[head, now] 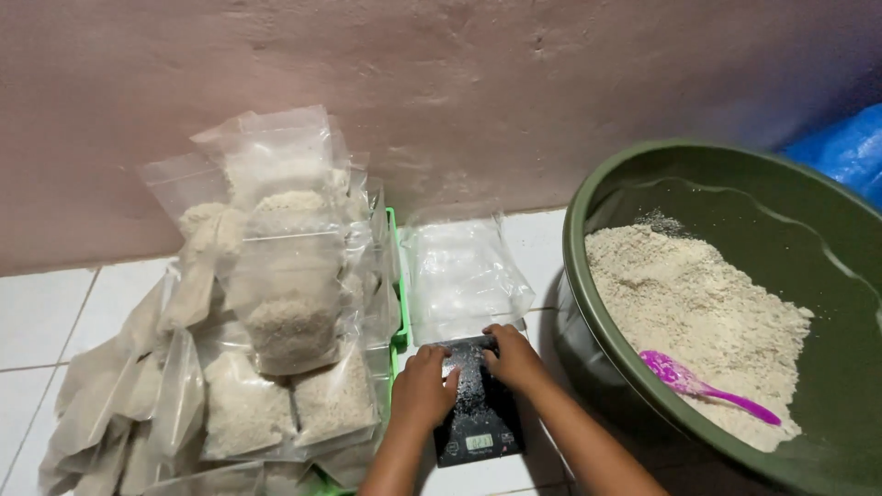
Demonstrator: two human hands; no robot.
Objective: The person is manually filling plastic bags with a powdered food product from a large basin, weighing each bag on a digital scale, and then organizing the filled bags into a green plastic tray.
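Head view, looking down at a white tiled floor [55, 321] against a pinkish wall [441, 83]. One black digital kitchen scale [480, 404] lies at lower centre of the frame, its small display at the near edge. Your left hand [424, 386] rests on the scale's left side and your right hand [514, 356] on its upper right corner; both grips are curled loosely over the platform, fingers bent and pressed flat, with nothing enclosed in either. Pale grains speckle the platform between your hands.

One stack of empty clear plastic bags [464, 276] lies just beyond the scale, upper centre, touching the wall line. One large green basin [588, 276] fills the right of the frame, partly cut off by the right and lower edges; it holds one heap of coarse off-white meal [689, 312] and one purple plastic scoop [703, 386] lying on the heap's near slope.

At left, a pile of filled clear bags [276, 312] of the same pale meal leans against the wall. Roughly ten or more bags show, but they overlap and the exact count cannot be made out. The pile hides most of a green tray [397, 276], of which only a thin edge shows. One blue plastic sheet [845, 147] is cut off at the upper right corner.
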